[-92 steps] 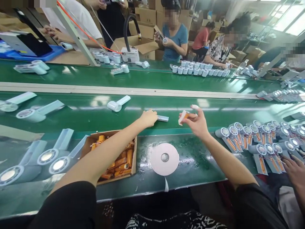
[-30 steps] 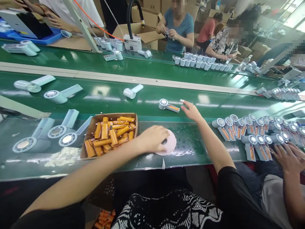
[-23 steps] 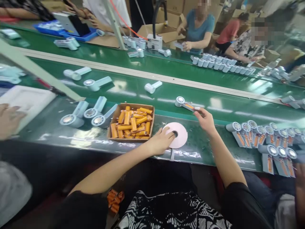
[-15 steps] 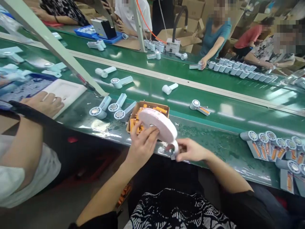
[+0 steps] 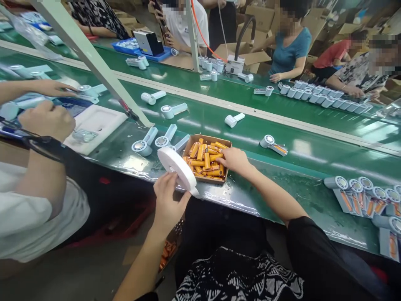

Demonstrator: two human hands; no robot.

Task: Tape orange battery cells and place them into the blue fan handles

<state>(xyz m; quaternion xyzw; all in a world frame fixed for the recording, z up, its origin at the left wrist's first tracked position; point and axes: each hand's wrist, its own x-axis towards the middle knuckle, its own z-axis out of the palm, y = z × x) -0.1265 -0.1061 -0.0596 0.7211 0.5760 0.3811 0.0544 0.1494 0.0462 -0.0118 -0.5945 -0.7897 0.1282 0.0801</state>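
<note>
White tape point(image 5: 178, 167), wound into a broad, flat, disc-shaped roll, is held up in the left hand point(image 5: 168, 203), just left of the orange cylinders and above the near edge of the green, glossy surface point(image 5: 266, 192). The roll stands steeply tilted, so that its thick, pale outer band shows along with part of one smooth side; the fingers hide much of its middle. A short loose flap of tape sticks out at its lower end, beside the thumb. The left fingers are clamped on the roll's lower part. The right hand point(image 5: 236, 161) reaches over the right side of an open, shallow, brown cardboard box point(image 5: 216, 181), its fingertips at the orange cylinders point(image 5: 206, 162) heaped inside; whether those fingers have closed on one, I cannot tell. The cylinders are short and glossy, lie at many angles, and one shows a dark end. Left of the box lie pale blue, round-headed plastic fan bodies point(image 5: 141, 147), one partly behind the roll. Farther back, a grey-blue fan body with an orange strip in its handle point(image 5: 267, 141) lies apart.
</note>
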